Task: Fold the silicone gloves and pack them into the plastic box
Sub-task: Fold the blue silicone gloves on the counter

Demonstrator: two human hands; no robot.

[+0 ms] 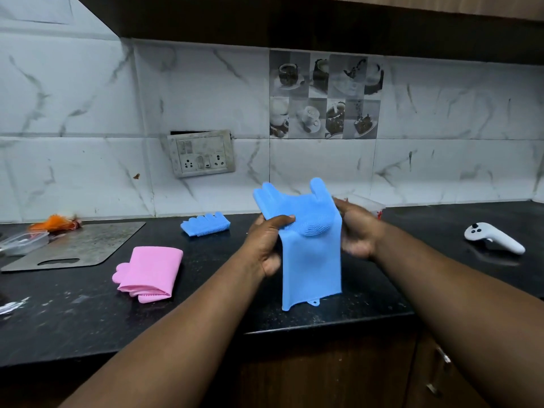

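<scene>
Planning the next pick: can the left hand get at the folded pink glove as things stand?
Probably, once freed. The pink glove lies uncovered on the counter, nothing over it, but the left hand is gripping the blue glove.

A single wide-angle view comes from the person's head, looking forward and slightly down across the dark bench (338, 316) toward the marble-tiled wall (88, 113) behind it. It sits close: both forearms reach in from the bottom edge, and the bench's front edge crosses the lower frame. Straight lines bow near the borders.
</scene>
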